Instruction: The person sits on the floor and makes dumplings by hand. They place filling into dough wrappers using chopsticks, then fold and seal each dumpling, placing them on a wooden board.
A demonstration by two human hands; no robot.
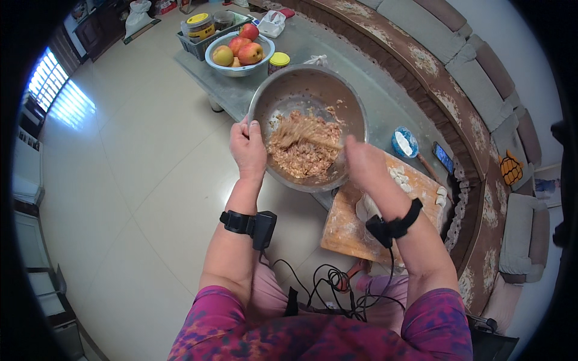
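Bowl point(308, 96), wide steel, tilts at the table's point(385, 102) near edge, overhanging it; it looks heavy with soft, sticky filling point(301, 150) and slick-walled, best held by the rim. Left hand point(248, 149) clamps that rim, thumb over the lip, wrist straight. Right hand point(363, 162), blurred, fingers curled around chopsticks point(313, 139) sunk in the mince, forearm above the floured board point(349, 228).

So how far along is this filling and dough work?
Done, by the look of it: small dough pieces lie cut on the floured wooden board. In hand: the left hand grips the rim of the metal bowl while the right hand works chopsticks through the minced filling. Left: no finished dumplings are visible.
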